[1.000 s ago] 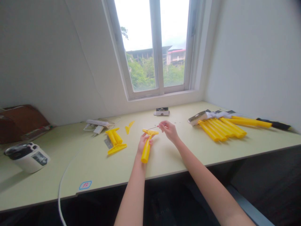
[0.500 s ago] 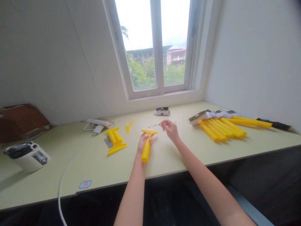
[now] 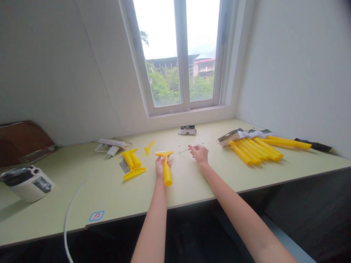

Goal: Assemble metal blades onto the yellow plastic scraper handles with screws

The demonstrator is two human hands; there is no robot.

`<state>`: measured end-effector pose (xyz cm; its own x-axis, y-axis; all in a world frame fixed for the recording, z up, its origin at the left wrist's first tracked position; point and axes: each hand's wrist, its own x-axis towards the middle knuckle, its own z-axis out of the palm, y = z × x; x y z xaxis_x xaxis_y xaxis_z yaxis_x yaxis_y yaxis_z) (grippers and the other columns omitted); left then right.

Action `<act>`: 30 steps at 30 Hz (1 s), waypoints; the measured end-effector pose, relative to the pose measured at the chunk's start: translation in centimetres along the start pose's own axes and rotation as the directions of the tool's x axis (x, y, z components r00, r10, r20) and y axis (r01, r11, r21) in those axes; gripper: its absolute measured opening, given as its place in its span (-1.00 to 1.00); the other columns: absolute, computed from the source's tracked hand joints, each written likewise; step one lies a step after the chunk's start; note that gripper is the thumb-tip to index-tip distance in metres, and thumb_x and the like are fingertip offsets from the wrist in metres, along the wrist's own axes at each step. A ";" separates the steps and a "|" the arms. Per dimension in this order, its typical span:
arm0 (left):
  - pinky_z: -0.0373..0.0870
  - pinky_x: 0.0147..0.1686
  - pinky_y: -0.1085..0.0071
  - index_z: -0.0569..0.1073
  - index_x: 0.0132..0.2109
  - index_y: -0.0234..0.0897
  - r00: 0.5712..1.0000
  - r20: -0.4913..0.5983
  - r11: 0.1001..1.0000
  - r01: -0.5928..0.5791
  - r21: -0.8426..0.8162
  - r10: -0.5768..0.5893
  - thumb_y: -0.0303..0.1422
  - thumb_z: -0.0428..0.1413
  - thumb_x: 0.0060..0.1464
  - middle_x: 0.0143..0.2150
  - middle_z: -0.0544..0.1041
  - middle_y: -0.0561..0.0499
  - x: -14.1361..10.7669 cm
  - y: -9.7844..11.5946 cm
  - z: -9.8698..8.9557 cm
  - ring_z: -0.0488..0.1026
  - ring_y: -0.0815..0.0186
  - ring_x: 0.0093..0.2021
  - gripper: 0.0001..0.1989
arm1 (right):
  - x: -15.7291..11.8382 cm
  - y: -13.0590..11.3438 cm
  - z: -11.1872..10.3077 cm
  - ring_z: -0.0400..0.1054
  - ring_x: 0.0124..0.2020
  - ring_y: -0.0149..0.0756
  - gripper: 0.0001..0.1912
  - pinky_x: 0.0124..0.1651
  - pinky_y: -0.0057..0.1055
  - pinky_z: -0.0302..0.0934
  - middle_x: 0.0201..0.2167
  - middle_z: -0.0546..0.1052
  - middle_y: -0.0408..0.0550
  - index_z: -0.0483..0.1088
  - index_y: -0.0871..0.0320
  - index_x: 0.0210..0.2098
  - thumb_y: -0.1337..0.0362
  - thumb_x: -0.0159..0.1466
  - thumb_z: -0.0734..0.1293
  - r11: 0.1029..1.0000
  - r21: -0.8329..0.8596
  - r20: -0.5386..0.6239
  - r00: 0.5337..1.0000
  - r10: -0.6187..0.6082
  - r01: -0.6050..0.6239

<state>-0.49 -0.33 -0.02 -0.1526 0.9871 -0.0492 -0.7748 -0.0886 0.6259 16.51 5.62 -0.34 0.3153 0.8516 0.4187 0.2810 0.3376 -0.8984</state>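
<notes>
My left hand point(image 3: 161, 166) is wrapped round the neck of a yellow scraper point(image 3: 167, 171), its wide head up and its thick handle pointing toward me. Pinched in my right hand point(image 3: 199, 153) is a thin screwdriver point(image 3: 183, 151), its slim metal shaft pointing left toward the tabletop near some tiny parts. The handle is mostly hidden by my fingers. Left of my left hand, more yellow scrapers point(image 3: 134, 172) lie together with a grey blade showing beside them. Small yellow plastic pieces point(image 3: 149, 148) rest just behind.
On the right lies a row of several yellow handles point(image 3: 246, 153) with packaging, beside a black-handled tool point(image 3: 315, 145). A small box point(image 3: 187, 130) sits below the window. At left are a power strip point(image 3: 113, 145), a white cable point(image 3: 66, 223) and a lidded mug point(image 3: 30, 184).
The scraper in my left hand has shifted slightly left. My right hand has moved a little lower, the screwdriver tip now farther from the scraper head and tilted down.
</notes>
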 end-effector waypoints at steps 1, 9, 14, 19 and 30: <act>0.20 -0.66 0.70 0.22 -0.32 -0.27 1.000 0.004 1.000 0.004 -0.003 -0.004 -0.55 0.01 -0.12 -0.38 0.44 0.00 0.0 0.0 0.0 0.23 0.61 -0.65 -0.83 | 0.0 0.0 0.0 0.25 -0.77 -0.38 -0.61 -0.72 -0.48 0.16 -0.74 0.43 -0.06 0.38 0.21 -0.66 -0.04 -0.04 0.33 1.000 -0.004 -0.010 1.000 0.014 -0.014; 0.21 -0.69 0.69 0.23 -0.31 -0.26 0.998 0.031 0.999 0.054 -0.005 -0.054 -0.58 -0.03 -0.09 -0.36 0.44 -0.04 -0.1 0.1 0.1 0.22 0.60 -0.67 -0.82 | 0.5 0.2 0.2 0.36 -0.64 -0.34 -0.68 -0.61 -0.42 0.31 -0.58 0.52 0.05 0.35 0.21 -0.61 0.05 -0.02 0.35 0.941 0.278 0.039 0.981 0.192 -0.195; 0.23 -0.68 0.70 0.25 -0.31 -0.28 0.998 0.026 0.999 0.051 0.001 -0.051 -0.57 -0.01 -0.10 -0.35 0.44 -0.02 -0.1 0.1 0.0 0.24 0.61 -0.66 -0.84 | 1.3 1.1 0.1 0.40 -0.50 -0.27 -0.79 -0.43 -0.32 0.39 -0.57 0.50 0.01 0.31 0.17 -0.59 0.23 -0.10 0.41 0.790 0.553 0.143 0.965 0.221 -0.263; 0.22 -0.68 0.69 0.26 -0.28 -0.27 0.998 0.031 0.998 0.055 0.018 -0.056 -0.57 0.00 -0.11 -0.35 0.45 -0.02 -0.1 0.0 0.1 0.24 0.60 -0.66 -0.81 | 1.6 1.7 0.3 0.35 -0.52 -0.35 -0.94 -0.38 -0.33 0.33 -0.61 0.39 -0.13 0.28 0.12 -0.48 0.30 0.01 0.27 0.873 0.426 0.211 0.964 0.159 -0.237; 0.19 -0.67 0.65 0.19 -0.21 -0.23 0.998 0.036 0.996 0.049 0.079 -0.052 -0.56 0.03 -0.12 -0.39 0.43 0.01 0.0 -0.2 0.1 0.23 0.57 -0.67 -0.71 | 0.4 0.6 3.2 0.38 -0.34 -0.20 -0.81 -0.36 -0.37 0.14 -0.36 0.52 0.06 0.45 0.14 -0.34 0.28 0.11 0.22 0.743 -0.635 0.312 0.950 -0.003 0.211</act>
<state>-0.22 -0.31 -0.05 -0.0898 0.9945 -0.0532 -0.7302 -0.0294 0.6826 13.90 7.49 -1.10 0.0159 0.9332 0.3590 0.8507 0.1760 -0.4953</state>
